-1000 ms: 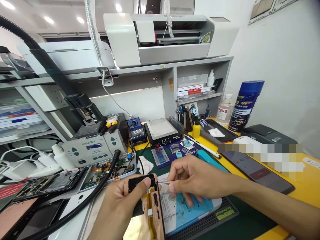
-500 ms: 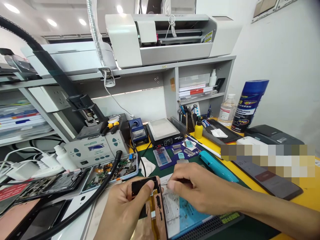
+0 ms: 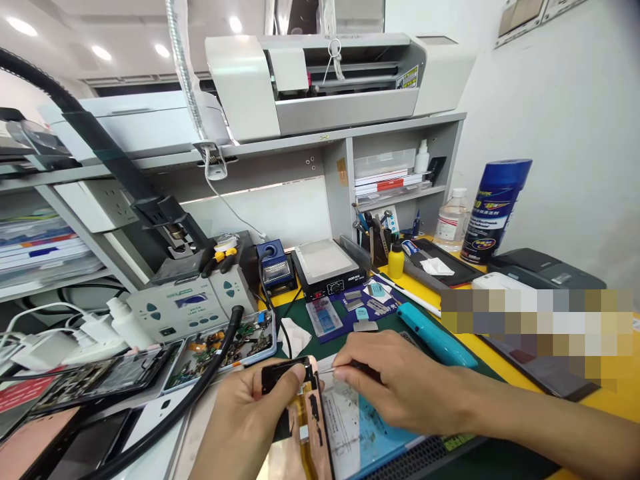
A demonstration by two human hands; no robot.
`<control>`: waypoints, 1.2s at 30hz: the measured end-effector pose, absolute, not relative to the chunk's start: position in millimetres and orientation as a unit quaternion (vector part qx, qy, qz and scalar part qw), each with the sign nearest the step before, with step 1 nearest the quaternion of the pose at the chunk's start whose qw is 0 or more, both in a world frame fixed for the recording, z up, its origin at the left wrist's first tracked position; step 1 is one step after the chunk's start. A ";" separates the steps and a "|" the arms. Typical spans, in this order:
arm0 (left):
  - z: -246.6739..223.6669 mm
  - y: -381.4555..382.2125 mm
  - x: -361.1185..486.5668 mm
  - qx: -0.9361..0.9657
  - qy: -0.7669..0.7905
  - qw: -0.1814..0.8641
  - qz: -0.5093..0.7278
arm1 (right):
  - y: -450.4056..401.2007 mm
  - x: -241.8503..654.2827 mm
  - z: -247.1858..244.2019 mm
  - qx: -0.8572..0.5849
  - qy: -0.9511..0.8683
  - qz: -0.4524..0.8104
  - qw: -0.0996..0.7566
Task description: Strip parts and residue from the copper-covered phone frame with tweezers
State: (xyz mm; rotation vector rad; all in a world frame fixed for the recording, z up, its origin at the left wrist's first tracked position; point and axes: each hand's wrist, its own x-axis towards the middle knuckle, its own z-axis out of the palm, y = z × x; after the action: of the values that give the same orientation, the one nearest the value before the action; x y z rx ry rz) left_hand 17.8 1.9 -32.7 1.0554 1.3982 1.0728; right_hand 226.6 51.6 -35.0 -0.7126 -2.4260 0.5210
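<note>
My left hand [image 3: 253, 407] is closed round the upper part of a phone screen assembly [image 3: 314, 413], thumb pressed on its black top section. The assembly's copper-coloured back faces up, with an orange flex cable [image 3: 303, 427] running down it. Its lower end leaves the view. At the assembly's upper right edge, my right hand [image 3: 400, 380] pinches a thin tool [image 3: 327, 368] with a pale, slim tip and a dark handle partly hidden in the palm. The tip points at the edge; whether it touches is too small to tell. A blue-and-white work pad [image 3: 385, 427] lies beneath.
A parts tray [image 3: 260, 333] and a thick black hose [image 3: 213, 363] are left of my hands. Beyond stand a hot plate [image 3: 325, 260] and a yellow bottle [image 3: 395, 260]. A teal tool [image 3: 435, 333] lies right, before a blue spray can [image 3: 495, 210].
The right hand has shifted slightly left, with its tool nearer the assembly's edge. The left hand still grips the assembly, and the camera view has moved a little.
</note>
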 end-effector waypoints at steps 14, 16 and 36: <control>-30.9 -0.1 21.9 0.428 0.564 0.527 0.470 | 50.8 226.5 -44.7 -0.273 -0.901 0.115 0.317; -29.9 -0.9 22.4 0.434 0.565 0.515 0.477 | 48.9 228.8 -36.2 -0.311 -0.901 0.137 0.269; -27.7 -3.3 19.6 0.480 0.550 0.512 0.454 | 45.6 232.3 -10.6 -0.349 -0.862 0.325 0.175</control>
State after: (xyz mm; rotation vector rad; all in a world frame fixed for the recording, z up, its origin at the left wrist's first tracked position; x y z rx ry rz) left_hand 19.6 -3.3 -27.7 1.1543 1.3222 1.0919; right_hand 232.3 45.6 -10.6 -0.9878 -2.4414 0.9203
